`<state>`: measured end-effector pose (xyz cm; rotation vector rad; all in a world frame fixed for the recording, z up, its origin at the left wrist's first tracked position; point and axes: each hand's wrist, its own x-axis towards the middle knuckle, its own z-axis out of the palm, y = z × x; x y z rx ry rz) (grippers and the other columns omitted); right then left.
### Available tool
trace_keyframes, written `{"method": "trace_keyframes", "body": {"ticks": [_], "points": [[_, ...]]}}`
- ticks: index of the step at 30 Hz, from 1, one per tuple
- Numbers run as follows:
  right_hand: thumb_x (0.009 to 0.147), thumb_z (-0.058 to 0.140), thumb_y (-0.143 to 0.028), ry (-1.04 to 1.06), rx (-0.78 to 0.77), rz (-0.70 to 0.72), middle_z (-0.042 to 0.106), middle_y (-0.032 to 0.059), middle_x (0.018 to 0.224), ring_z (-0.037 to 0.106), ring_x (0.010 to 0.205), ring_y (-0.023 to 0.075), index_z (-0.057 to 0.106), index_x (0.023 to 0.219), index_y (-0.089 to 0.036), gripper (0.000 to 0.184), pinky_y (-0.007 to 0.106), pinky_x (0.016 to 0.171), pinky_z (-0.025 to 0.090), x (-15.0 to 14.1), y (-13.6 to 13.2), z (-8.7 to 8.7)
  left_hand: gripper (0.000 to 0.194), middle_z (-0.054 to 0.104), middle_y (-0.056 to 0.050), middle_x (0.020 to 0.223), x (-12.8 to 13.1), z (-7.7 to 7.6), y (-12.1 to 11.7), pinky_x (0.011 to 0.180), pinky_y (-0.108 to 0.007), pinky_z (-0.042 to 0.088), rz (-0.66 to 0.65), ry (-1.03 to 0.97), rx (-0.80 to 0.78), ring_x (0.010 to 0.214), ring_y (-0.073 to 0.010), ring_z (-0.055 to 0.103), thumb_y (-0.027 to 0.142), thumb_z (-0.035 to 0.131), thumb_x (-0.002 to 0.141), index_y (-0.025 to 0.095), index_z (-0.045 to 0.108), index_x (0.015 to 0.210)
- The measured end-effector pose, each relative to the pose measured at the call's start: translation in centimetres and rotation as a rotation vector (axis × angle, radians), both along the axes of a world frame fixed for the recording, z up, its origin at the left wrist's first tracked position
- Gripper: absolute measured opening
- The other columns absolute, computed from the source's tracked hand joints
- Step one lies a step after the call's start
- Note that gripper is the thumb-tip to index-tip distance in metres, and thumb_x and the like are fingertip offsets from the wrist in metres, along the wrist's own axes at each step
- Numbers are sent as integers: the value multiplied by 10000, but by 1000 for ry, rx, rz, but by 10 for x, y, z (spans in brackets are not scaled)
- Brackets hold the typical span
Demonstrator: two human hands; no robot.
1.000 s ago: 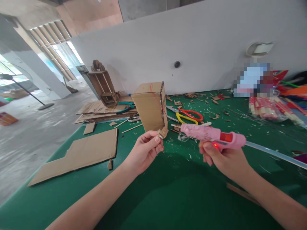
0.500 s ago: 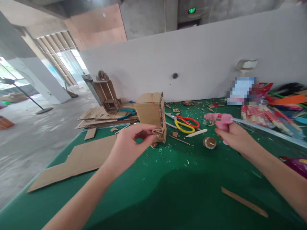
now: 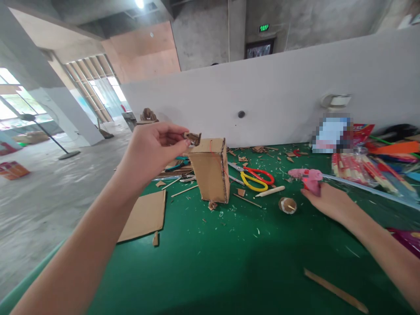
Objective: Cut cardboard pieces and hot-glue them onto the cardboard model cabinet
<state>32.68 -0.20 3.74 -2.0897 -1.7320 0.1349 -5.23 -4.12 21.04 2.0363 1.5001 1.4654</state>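
Between thumb and fingers, my left hand (image 3: 160,146) pinches a small folded cardboard piece (image 3: 194,139). It is at the top left edge of an upright cardboard box (image 3: 211,173); whether they touch I cannot tell. A red line marks the box's top and side. Off to the right, my right hand (image 3: 323,194) grips the handle of a pink glue gun (image 3: 308,175), its nozzle pointing left and a small red light lit. A long clear glue stick (image 3: 367,188) sticks out of its back. A round cardboard piece with a stub of stick (image 3: 288,205) lies left of that hand.
Scissors with red and yellow handles (image 3: 257,178) and a white pen-like tool (image 3: 271,191) lie right of the box. A flat cardboard sheet (image 3: 144,216) is at left, a cardboard strip (image 3: 334,288) at front right. Packaged sticks (image 3: 357,170) stand near the wall (image 3: 278,96).
My left hand has lifted the small cardboard piece from the box's lower front corner to its top left. My right hand has carried the glue gun away to the right, lower beside the packages.
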Motion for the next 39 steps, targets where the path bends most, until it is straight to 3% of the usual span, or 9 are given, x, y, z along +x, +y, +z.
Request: {"method": "trace_keyframes", "body": {"ticks": [4,11,13,16,19,24,32,36,39], "points": [[833,400,-650,-174,-143,-6,637,192,658,627,564,331,521,518,-268,510,444,510,387,-4,-24,24,267,709,-73,783,5,7,5,671,-301,546,11,90,3,715,-178,655,203,715,690,107,717,940],[814,493,-598,-289,-163,55,630,127,561,584,423,259,491,458,-287,473,370,399,333,-30,-58,42,191,704,-52,766,6,12,13,684,-274,523,21,206,63,718,-170,646,191,706,693,149,720,879],[809,484,-618,-299,-96,179,642,104,569,596,432,266,557,551,-278,432,359,382,337,-49,-67,47,187,705,-54,777,6,11,17,700,-280,521,13,217,60,731,-170,646,192,705,692,148,716,874],[810,514,-586,-75,81,421,718,87,825,688,677,267,638,1004,-251,406,355,483,475,-84,-73,64,193,700,-71,788,6,12,22,720,-296,520,-8,202,46,750,-173,646,193,702,699,133,711,883],[843,516,-521,118,187,527,694,103,1070,682,885,256,541,1205,-213,476,390,700,543,-119,-65,87,199,696,-76,780,7,14,29,688,-297,520,-10,156,46,736,-173,642,207,709,698,136,708,885],[826,553,-469,217,297,629,528,141,1332,507,1205,304,427,1330,-169,600,453,941,479,-159,-27,111,229,689,-87,751,4,19,40,599,-292,515,2,109,45,682,-183,641,240,718,694,127,706,893],[827,588,-388,112,504,707,447,161,1367,412,1242,348,443,1315,-131,570,511,1028,391,-185,11,103,255,718,-94,877,-14,32,28,741,-310,527,81,255,14,820,-215,656,292,700,692,138,695,895],[800,599,-529,81,450,676,412,193,1394,391,1245,408,426,1350,-123,704,577,985,402,-193,14,103,318,709,-125,923,-25,35,23,778,-320,520,71,354,16,846,-203,653,267,639,735,91,682,996],[826,591,-471,167,415,722,455,196,1346,464,1203,358,465,1299,-124,599,531,989,425,-194,23,103,307,711,-114,909,-28,38,22,780,-329,510,95,428,-1,844,-202,648,260,622,741,103,698,993]]}}
